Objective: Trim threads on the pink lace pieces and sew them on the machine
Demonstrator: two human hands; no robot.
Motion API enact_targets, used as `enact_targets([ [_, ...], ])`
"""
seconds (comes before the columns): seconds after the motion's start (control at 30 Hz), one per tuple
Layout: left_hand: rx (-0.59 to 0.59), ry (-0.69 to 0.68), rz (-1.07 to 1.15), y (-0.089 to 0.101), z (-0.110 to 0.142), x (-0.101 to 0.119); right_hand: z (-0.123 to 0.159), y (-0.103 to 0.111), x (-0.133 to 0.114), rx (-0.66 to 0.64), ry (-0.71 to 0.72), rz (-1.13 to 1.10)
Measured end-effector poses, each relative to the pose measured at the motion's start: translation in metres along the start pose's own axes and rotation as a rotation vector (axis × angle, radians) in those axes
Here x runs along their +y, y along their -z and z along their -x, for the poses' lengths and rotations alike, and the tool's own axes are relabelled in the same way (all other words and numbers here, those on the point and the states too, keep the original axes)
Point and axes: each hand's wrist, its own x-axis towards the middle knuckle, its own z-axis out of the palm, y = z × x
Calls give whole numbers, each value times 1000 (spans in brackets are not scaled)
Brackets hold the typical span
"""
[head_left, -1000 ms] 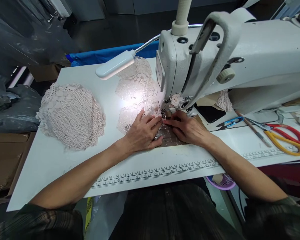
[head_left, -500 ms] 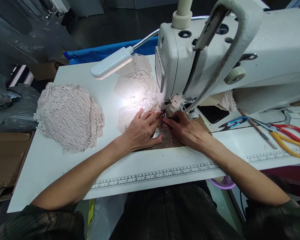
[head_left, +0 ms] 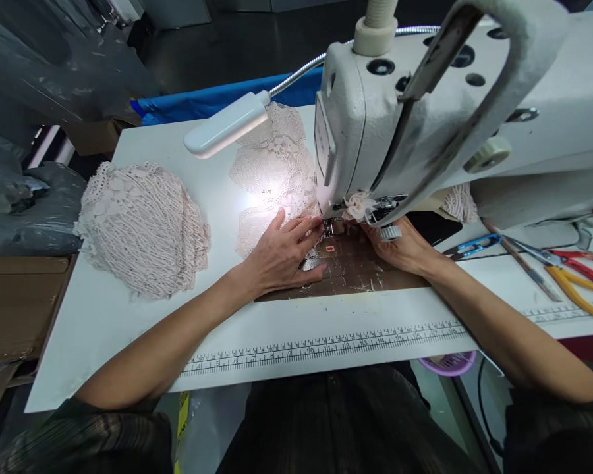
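Note:
My left hand (head_left: 289, 253) lies flat with its fingers stretched out and its thumb apart. Its fingertips rest on the edge of pale pink lace (head_left: 271, 171), close to the presser foot (head_left: 330, 227) of the white sewing machine (head_left: 346, 118). To the right of the foot is my right hand (head_left: 400, 249), low under the machine head. A ridged knob and other machine parts cover most of its fingers, so what they hold, if anything, is hidden. A small gathered pink fabric piece (head_left: 358, 206) sits on the machine above the foot.
A stack of pale lace pieces (head_left: 141, 230) stands on the left of the white table (head_left: 217, 316). A lit lamp (head_left: 227, 125) hangs over the lace. To the right lie blue snips (head_left: 474, 246), scissors (head_left: 573, 280) and a dark phone-like slab (head_left: 432, 227).
My right hand has moved right, away from the presser foot, uncovering more of the brown plate. My left hand stays on the lace. The view has shifted slightly.

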Motion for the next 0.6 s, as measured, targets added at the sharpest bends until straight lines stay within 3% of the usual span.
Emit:
enact_targets([
  [0.17,-5,7,6,0,0,-2,5,2,-8,-24,42,-12],
  [0.37,-12,27,78,-1,0,-9,9,-1,-9,48,-25,18],
  [0.5,2,54,167,-3,-1,-23,12,-4,-5,79,-88,21],
  [0.6,-18,33,227,-2,-10,-39,14,-4,-7,29,-86,59],
])
